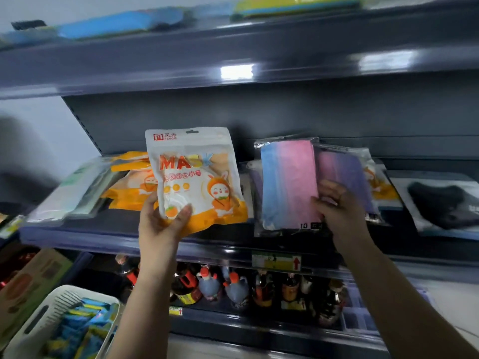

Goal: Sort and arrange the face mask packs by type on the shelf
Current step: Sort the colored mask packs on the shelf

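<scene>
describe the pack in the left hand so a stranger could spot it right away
On the dark middle shelf, look left of centre, where the left hand holds a pouch upright by its bottom edge. This white and orange pack reads MASK and shows a cartoon bunny, unlike the blue-pink gradient pack beside it.

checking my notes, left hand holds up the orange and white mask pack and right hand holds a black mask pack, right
Not quite. The left hand does hold up the orange and white mask pack, but the right hand holds a blue and pink mask pack, not a black one. The black mask pack lies untouched further right on the shelf, as the head view shows.
</scene>
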A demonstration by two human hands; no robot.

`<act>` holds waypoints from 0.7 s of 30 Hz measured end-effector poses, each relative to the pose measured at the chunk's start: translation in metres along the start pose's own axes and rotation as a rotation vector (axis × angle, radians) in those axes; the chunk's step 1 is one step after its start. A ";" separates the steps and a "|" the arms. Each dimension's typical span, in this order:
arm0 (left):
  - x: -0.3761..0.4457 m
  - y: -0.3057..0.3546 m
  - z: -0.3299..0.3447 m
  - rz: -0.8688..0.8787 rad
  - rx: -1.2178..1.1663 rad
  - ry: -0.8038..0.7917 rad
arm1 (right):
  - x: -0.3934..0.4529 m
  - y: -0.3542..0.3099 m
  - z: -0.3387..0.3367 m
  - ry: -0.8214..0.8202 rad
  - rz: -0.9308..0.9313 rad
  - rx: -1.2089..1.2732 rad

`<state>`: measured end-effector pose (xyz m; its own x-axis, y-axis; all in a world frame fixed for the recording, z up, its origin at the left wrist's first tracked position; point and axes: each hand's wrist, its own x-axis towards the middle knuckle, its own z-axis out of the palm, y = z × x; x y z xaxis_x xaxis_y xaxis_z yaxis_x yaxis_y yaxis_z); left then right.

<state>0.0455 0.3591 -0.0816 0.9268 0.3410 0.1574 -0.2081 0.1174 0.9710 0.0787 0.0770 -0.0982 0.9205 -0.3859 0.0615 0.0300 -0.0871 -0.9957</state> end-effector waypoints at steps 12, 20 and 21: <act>0.026 -0.001 -0.027 -0.033 -0.035 -0.037 | 0.030 0.002 0.029 0.073 0.006 -0.289; 0.024 0.000 -0.018 -0.045 -0.049 -0.005 | 0.026 -0.015 0.039 -0.053 -0.278 -0.734; 0.023 0.001 -0.017 -0.046 -0.046 -0.004 | 0.026 -0.020 0.043 -0.093 -0.311 -0.734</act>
<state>0.0615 0.3831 -0.0806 0.9367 0.3311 0.1138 -0.1795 0.1753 0.9680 0.1191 0.1077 -0.0794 0.9419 -0.1688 0.2905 0.0565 -0.7726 -0.6324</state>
